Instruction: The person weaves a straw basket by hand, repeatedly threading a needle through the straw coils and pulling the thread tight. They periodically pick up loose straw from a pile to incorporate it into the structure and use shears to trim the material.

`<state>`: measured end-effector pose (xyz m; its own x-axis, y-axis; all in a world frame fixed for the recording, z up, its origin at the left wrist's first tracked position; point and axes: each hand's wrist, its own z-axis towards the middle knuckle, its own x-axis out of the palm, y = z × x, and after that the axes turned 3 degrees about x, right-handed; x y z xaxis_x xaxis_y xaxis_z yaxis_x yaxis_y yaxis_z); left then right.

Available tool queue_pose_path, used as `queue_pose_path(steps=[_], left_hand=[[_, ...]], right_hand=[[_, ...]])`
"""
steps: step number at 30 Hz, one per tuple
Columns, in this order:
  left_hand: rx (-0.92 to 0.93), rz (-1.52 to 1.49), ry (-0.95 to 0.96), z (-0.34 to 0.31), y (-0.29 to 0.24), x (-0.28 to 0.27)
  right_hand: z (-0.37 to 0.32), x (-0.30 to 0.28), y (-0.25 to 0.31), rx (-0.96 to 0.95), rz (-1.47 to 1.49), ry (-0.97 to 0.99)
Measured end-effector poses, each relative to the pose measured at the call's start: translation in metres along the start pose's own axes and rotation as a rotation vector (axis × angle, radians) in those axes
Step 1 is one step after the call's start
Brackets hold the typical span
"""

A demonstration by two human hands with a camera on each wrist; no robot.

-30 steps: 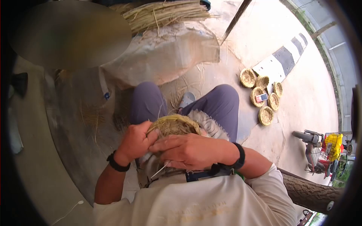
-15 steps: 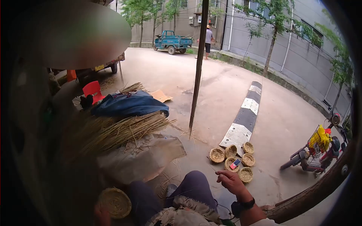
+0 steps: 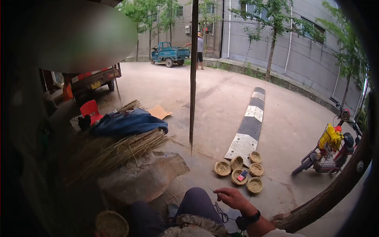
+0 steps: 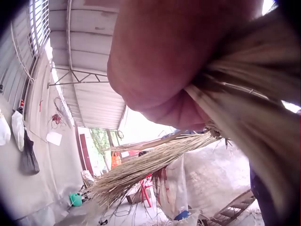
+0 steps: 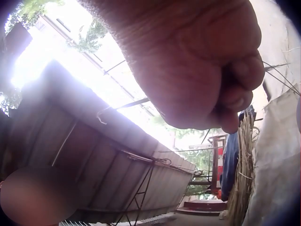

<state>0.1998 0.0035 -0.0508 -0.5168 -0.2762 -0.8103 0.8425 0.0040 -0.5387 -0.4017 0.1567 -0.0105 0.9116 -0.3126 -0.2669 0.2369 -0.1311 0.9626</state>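
At the lower left of the head view, a round straw basket tilts with its hollow facing the camera; my left hand, mostly in shadow, is at its lower edge. The left wrist view has my left hand large, its fingers gripping the blurred woven straw. My right hand is raised to the right of my knees, away from the basket. Curled fingers of my right hand pinch something thin, with fine strands running out beside them; what it is exactly cannot be told.
Several small straw baskets lie on the ground ahead, one holding a red phone. A straw bundle lies left, by a blue cloth. A thin post, a thick log and a scooter stand around.
The head view has lifted from my lap to the street. My hands have parted: the left keeps the basket at the left, while the right has moved out to the right.
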Motion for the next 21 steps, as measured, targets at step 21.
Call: queue_pose_path(steps=[21], left_hand=[[0.016, 0.013, 0.011, 0.017, -0.018, 0.008]], right_hand=[[0.013, 0.002, -0.010, -0.003, -0.044, -0.011]])
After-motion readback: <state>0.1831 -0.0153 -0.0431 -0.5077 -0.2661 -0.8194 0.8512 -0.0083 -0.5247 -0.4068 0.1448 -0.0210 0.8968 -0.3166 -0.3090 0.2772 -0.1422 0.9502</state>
